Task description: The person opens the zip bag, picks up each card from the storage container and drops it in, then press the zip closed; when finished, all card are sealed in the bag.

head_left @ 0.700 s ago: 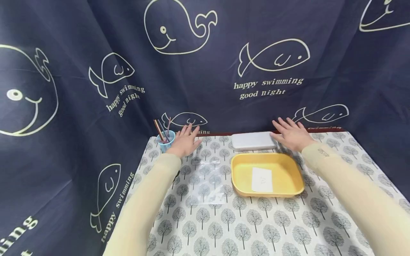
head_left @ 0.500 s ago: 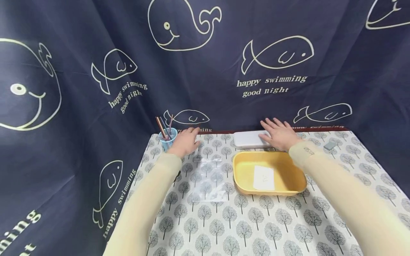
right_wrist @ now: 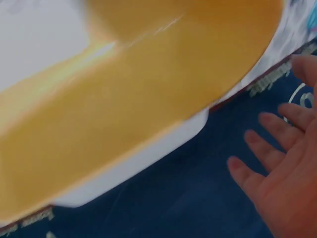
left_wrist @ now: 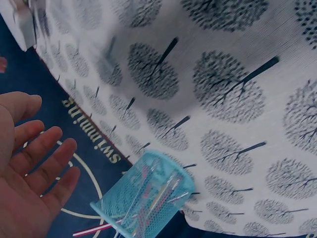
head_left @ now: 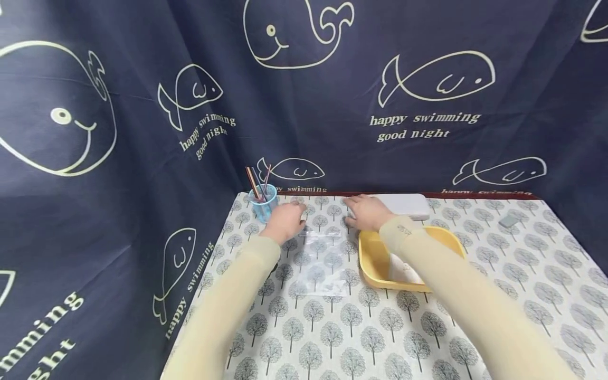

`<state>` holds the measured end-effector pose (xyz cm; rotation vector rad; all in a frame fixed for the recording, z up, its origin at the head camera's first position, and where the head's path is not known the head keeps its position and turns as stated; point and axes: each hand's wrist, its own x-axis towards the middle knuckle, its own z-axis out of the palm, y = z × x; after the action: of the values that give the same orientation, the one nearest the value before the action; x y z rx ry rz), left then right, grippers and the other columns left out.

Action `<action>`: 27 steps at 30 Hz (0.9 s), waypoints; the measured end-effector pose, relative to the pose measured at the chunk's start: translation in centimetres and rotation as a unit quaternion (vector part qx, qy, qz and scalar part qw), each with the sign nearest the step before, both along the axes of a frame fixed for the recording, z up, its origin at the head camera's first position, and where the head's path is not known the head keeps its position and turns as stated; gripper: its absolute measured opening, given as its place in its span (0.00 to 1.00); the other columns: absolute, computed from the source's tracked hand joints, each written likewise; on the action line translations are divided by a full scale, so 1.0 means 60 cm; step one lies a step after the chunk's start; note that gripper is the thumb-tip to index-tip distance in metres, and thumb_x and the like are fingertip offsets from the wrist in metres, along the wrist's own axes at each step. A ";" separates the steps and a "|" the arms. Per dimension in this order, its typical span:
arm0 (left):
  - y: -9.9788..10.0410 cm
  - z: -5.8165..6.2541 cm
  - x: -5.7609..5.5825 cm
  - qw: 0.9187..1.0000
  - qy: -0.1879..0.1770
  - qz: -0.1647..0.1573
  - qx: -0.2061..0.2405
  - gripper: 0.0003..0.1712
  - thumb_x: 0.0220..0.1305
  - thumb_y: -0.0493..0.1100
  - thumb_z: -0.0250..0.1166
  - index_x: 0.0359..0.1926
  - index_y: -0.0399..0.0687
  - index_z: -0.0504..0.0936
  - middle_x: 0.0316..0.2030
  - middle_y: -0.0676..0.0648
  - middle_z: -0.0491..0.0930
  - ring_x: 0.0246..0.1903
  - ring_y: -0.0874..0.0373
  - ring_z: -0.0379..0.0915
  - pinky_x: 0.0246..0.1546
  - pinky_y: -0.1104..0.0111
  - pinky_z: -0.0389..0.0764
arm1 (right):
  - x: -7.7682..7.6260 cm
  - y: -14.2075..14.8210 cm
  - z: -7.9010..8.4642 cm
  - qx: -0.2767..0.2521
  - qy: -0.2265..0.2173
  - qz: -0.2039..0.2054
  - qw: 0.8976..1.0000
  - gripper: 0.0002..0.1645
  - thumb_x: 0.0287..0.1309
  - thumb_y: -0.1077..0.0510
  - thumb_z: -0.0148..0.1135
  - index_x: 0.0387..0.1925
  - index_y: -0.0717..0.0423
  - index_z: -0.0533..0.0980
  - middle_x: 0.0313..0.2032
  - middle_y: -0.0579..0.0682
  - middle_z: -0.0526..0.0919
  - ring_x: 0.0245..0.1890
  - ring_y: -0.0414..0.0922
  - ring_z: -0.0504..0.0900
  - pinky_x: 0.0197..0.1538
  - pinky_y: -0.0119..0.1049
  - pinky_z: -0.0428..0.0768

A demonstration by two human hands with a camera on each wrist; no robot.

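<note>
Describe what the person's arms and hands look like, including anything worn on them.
Both arms wear long, plain cream sleeves: the left sleeve and the right sleeve reach the wrist. The right one has a small darker mark near its end, too small to read. The left hand and right hand are bare, without gloves.

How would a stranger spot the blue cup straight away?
Find the tree-print tablecloth in front of the navy curtain. Near the cloth's far left corner, beside the left hand, stands the blue cup. Its perforated walls and thin sticks poking out set it apart from the yellow tray.
</note>
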<state>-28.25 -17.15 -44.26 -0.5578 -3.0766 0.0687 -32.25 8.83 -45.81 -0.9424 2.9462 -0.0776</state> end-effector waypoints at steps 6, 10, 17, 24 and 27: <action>0.009 -0.027 0.005 1.000 -0.016 -0.001 0.005 0.24 0.70 0.50 0.71 0.62 0.47 0.81 0.53 0.46 0.84 0.49 0.49 0.84 0.50 0.57 0.85 | 0.013 -0.062 -0.028 0.027 -0.007 0.011 1.000 0.18 0.63 0.52 0.69 0.50 0.60 0.82 0.41 0.55 0.87 0.42 0.56 0.87 0.48 0.55 0.85; 0.008 -0.055 0.005 1.000 -0.028 -0.006 0.006 0.27 0.68 0.50 0.73 0.64 0.47 0.81 0.54 0.45 0.84 0.50 0.48 0.83 0.51 0.56 0.84 | 0.019 -0.088 -0.042 0.065 -0.015 0.005 0.998 0.11 0.58 0.54 0.72 0.38 0.55 0.81 0.32 0.50 0.85 0.35 0.53 0.86 0.42 0.53 0.86; 0.011 -0.090 0.014 1.000 -0.025 0.002 -0.012 0.22 0.65 0.50 0.75 0.57 0.48 0.84 0.50 0.46 0.85 0.49 0.50 0.83 0.50 0.57 0.85 | 0.037 -0.118 -0.058 0.099 0.007 -0.012 0.995 0.06 0.57 0.59 0.72 0.34 0.54 0.82 0.32 0.54 0.85 0.35 0.54 0.86 0.40 0.53 0.86; 0.022 -0.105 0.025 0.999 -0.023 -0.015 -0.021 0.21 0.63 0.48 0.75 0.54 0.46 0.85 0.47 0.45 0.85 0.46 0.48 0.84 0.49 0.56 0.85 | 0.048 -0.138 -0.079 0.115 0.024 -0.042 0.992 0.04 0.64 0.57 0.69 0.34 0.53 0.85 0.30 0.53 0.87 0.32 0.54 0.87 0.36 0.52 0.87; 0.026 -0.103 0.024 0.999 -0.014 -0.015 -0.029 0.20 0.63 0.49 0.76 0.53 0.46 0.85 0.46 0.45 0.85 0.47 0.48 0.84 0.50 0.56 0.84 | 0.050 -0.142 -0.072 0.120 0.029 -0.047 0.991 0.05 0.67 0.57 0.65 0.35 0.52 0.85 0.32 0.52 0.88 0.33 0.54 0.87 0.36 0.53 0.87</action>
<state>-26.81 -15.60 -50.47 -0.6129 -3.1008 0.1502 -29.25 0.29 -50.15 -0.7862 2.9612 0.2991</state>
